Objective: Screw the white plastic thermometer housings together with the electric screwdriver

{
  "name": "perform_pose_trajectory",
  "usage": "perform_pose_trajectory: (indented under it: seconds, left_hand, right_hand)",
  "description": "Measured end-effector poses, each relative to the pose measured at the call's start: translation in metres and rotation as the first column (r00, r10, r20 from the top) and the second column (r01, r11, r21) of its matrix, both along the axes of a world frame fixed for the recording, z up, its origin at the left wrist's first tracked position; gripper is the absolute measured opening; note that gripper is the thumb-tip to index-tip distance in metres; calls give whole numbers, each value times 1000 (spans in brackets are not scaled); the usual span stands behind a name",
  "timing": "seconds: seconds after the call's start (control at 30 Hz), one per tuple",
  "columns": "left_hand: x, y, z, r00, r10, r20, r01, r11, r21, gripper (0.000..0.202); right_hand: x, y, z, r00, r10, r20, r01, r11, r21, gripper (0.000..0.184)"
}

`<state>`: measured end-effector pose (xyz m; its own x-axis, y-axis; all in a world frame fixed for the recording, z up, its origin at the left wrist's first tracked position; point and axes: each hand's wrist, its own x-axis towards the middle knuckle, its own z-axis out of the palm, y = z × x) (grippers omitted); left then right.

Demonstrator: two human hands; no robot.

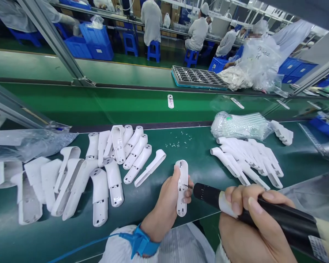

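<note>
My left hand [168, 199] is wrapped round a white plastic housing [182, 186], held upright just above the green bench [197, 164]. A blue strap sits on that wrist. My right hand [252, 223] grips a black electric screwdriver [263, 212], lying nearly level. Its thin bit touches the right side of the housing. A scatter of tiny screws [178, 140] lies on the bench beyond the housing.
Several white housings [109, 168] lie in rows at the left. Several more [246, 160] are stacked at the right, beside a clear bag of parts [241, 126]. A green conveyor belt [126, 104] carries small white plates. A grey tray [199, 77] and seated workers are beyond.
</note>
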<state>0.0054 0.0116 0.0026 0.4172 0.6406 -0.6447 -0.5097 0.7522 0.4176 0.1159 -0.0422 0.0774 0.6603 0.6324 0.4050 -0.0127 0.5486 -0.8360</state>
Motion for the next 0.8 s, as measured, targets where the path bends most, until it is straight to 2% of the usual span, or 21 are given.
perform_pose_trajectory:
  seconds: [0.1,0.3,0.47,0.8]
  left_hand:
    - [1,-1,2,1000,7,-21,-7,1000,-2,58]
    - [2,-2,4,1000,7,-21,-7,999,31,62]
    - [4,-2,7,998,27,-65,-28,1000,-5,61]
    - [4,-5,1,998,51,-28,-51,999,-14,58]
  right_hand:
    - [1,3,-3,999,-41,12,40,998,54,16]
    - [-1,4,-2,997,-76,-10,76,997,26,17]
    - [-3,5,0,996,-90,-2,90,995,31,20]
    - [-7,3,-4,996,-90,5,90,996,3,19]
